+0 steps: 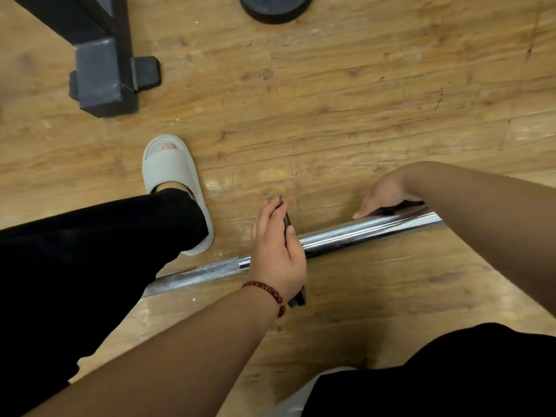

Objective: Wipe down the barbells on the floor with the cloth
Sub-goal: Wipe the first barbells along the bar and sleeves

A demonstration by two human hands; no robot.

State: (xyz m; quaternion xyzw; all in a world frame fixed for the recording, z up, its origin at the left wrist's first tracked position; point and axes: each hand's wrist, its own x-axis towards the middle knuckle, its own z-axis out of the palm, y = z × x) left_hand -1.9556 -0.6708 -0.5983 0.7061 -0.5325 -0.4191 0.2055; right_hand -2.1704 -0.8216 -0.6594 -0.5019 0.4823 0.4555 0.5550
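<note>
Left hand [278, 254] lies palm-down over the barbell [355, 233], fingers curled around a thin dark disc-like collar [298, 297] seen edge-on — what exactly this part is cannot be made out. Right hand [380, 195], beyond and to the right of the left, presses a dark cloth [394, 207] onto the far side of the chrome sleeve; most of the cloth is hidden under the palm. Long axis of the bar runs diagonally across the wooden floor [346, 100], from lower left near the left wrist up to the right, where the right forearm covers its end. Leftward of the left hand, the thinner knurled shaft disappears beneath a black trouser leg [90, 251]. A red bead bracelet [267, 291] circles the left wrist. Beyond the left hand stand a grey slipper [173, 173], a dark rack foot [102, 73] and a black weight plate [275, 7] — both cut off by the top edge. No legible writing appears.
</note>
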